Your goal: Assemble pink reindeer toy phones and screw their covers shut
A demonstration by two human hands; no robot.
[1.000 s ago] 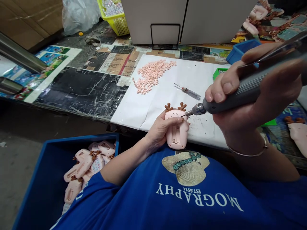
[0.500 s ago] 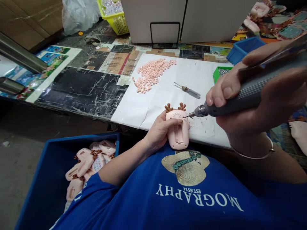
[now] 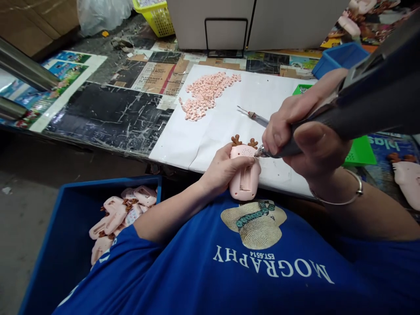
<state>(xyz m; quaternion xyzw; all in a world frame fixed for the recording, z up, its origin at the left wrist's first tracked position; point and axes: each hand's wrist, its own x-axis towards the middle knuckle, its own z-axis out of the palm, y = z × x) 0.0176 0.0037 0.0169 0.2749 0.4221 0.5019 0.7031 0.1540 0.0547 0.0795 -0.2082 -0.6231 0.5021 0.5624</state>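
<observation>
My left hand (image 3: pixel 223 168) grips a pink plastic toy shell (image 3: pixel 244 179) with brown antlers, its back facing up. An open battery slot, screw holes and a dotted speaker patch show on it, and my thumb lies across the upper part. In my right hand (image 3: pixel 305 127) is a dark grey electric screwdriver (image 3: pixel 357 109), held slanting down to the left. Its tip meets the shell at the upper right corner, by a screw hole; the bit is mostly hidden. A hand screwdriver (image 3: pixel 257 118) with a clear handle lies on the white sheet (image 3: pixel 226 127), partly behind my right fingers.
Small pink parts (image 3: pixel 208 94) are heaped on the sheet. To my left, a blue bin (image 3: pixel 62 227) holds several pink shells (image 3: pixel 113 214). A yellow basket (image 3: pixel 160 22), a blue tray (image 3: pixel 337 59) and green trays (image 3: pixel 362 151) stand around. Another pink toy (image 3: pixel 408 179) lies at far right.
The electric screwdriver has come down and left, tilting more steeply, and its bit has sunk nearer the shell. My left hand still holds the shell. The view has shifted slightly.
</observation>
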